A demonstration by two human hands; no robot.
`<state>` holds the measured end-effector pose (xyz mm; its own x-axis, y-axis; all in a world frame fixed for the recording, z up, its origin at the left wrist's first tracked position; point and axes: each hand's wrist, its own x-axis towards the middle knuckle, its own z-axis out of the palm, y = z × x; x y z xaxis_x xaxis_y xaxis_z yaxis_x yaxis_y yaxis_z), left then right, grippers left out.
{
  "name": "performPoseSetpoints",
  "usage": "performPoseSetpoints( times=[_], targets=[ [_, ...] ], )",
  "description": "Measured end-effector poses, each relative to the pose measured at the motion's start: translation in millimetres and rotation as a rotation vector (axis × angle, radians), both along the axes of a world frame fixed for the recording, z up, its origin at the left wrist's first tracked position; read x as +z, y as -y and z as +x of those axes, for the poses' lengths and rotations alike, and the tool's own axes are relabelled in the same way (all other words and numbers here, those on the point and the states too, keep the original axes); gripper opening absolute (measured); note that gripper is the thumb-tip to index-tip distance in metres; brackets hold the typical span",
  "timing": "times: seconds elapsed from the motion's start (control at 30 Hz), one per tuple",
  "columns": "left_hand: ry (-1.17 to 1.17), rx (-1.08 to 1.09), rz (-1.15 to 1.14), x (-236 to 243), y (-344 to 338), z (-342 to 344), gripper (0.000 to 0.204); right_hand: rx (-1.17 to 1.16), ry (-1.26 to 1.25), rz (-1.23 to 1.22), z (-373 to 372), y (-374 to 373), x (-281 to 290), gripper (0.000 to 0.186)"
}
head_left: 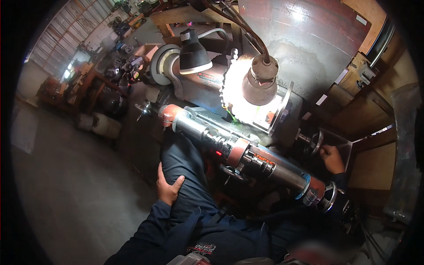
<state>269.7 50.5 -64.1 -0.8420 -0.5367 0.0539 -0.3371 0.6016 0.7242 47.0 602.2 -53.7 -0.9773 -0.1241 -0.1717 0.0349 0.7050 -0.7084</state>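
I sit at a grinding machine. My left hand [168,187] rests flat on my left thigh in dark blue trousers and holds nothing. My right hand [332,159] reaches past the machine's long steel and orange cylinder [247,154] and grips a small round handwheel [316,142] on the far side. A toothed circular saw blade [240,95] stands brightly lit behind the cylinder, under a lit work lamp [260,81].
A second, unlit black lamp [193,53] hangs left of the blade above a grinding wheel [161,64]. A large metal panel [309,39] rises behind the machine. Wooden shelving [375,115] is at the right. Concrete floor [75,185] spreads left, with machinery clutter [101,84] beyond.
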Motion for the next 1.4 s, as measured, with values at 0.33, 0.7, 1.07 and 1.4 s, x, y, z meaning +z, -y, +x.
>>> performPoseSetpoints(
  times=[0.33, 0.7, 1.07, 1.4],
  targets=[
    [-0.015, -0.024, -0.009, -2.1, 1.7, 0.4, 0.099, 0.138, 0.213, 0.085, 8.2, 2.2, -14.2, 0.025],
    [-0.033, -0.045, -0.004, -1.7, -3.2, -3.1, 0.095, 0.183, 0.208, 0.086, -20.5, -30.8, -107.7, 0.029],
    [0.106, 0.001, -0.237, 2.8, -3.9, 5.7, 0.086, -0.015, 0.097, 0.218, -69.5, -30.7, -95.7, 0.036],
    [0.038, 0.079, -0.366, -4.0, 4.9, 14.3, 0.053, -0.022, -0.154, 0.111, -65.5, -22.3, -31.8, 0.029]
  ],
)
